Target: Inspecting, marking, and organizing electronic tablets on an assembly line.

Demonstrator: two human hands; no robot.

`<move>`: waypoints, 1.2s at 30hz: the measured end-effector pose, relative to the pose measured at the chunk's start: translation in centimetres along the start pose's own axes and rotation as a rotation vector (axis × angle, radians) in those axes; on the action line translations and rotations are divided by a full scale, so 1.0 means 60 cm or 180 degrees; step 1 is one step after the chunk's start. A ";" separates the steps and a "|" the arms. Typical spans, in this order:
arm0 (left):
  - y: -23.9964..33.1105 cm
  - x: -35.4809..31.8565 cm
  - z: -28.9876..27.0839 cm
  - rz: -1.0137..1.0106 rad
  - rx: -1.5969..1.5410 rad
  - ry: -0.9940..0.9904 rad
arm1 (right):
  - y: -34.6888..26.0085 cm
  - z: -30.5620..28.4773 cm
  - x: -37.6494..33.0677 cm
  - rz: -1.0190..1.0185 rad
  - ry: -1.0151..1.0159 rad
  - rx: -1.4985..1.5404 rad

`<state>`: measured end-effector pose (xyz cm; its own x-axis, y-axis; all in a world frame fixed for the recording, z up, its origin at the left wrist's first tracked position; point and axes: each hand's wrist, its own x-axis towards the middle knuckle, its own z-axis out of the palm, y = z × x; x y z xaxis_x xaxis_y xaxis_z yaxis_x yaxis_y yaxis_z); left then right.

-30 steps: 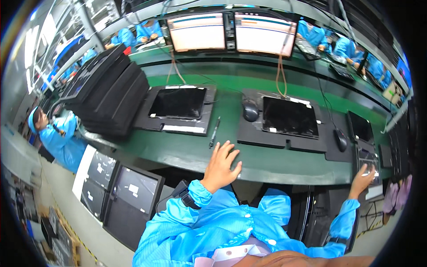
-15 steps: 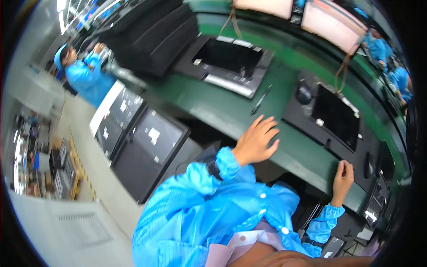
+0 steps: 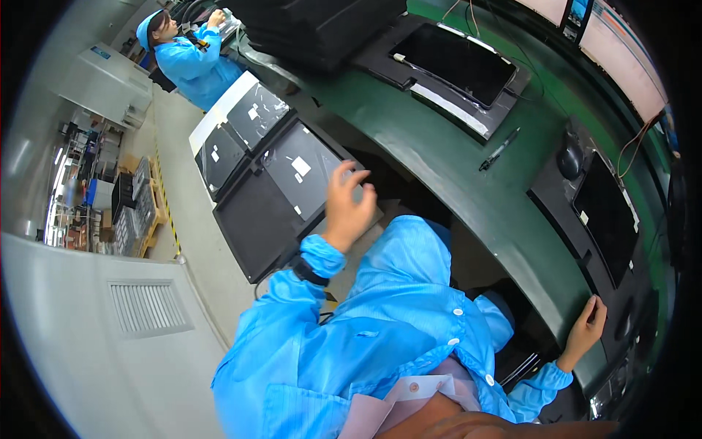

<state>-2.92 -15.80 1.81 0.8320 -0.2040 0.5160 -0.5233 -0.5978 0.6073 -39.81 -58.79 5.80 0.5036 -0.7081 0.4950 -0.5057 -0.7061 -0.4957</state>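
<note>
My left hand (image 3: 349, 208) is raised off the bench with its fingers apart and bent, holding nothing. It hovers in front of a black tray (image 3: 252, 219), at the near side of a dark flat panel (image 3: 307, 157) that has white labels. My right hand (image 3: 585, 333) rests by the near right edge of the green bench (image 3: 446, 172), its fingers drawn together and no object showing in them. Close to it lies the black foam pad (image 3: 559, 212) under a dark screen panel (image 3: 605, 219). A pen (image 3: 500, 148) lies on the green bench top.
Another screen panel (image 3: 453, 64) lies on a dark pad at the far side, beside a tall stack of black trays (image 3: 314, 29). A black mouse (image 3: 570, 157) sits on the right pad. Monitors (image 3: 621, 55) stand behind. A co-worker in blue (image 3: 194, 62) is at far left.
My left hand has moved left, from above the bench edge to the tray with the labelled panels. The view has turned left; my right hand stays by the bench edge.
</note>
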 end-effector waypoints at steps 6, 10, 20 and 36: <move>-0.193 -0.031 -0.130 -0.0799 0.1642 -0.0271 | -0.069 0.007 0.014 0.0127 -0.0039 -0.0047; -0.241 -0.050 -0.138 -0.0835 0.1411 -0.0423 | -0.208 0.022 0.072 -0.0920 -0.0684 0.0318; -0.240 -0.056 -0.144 -0.1025 0.1130 -0.0417 | -0.474 0.307 0.239 -0.4010 -0.1408 -0.1801; -0.227 -0.037 -0.151 -0.1241 0.1160 -0.0357 | -0.845 0.532 -0.062 -0.0976 -0.4237 0.3101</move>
<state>0.71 -0.19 -2.14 0.9765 0.0169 0.2147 -0.0908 -0.8716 0.4817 6.32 -20.36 6.33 0.9542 0.2992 -0.0044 0.0534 -0.1848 -0.9813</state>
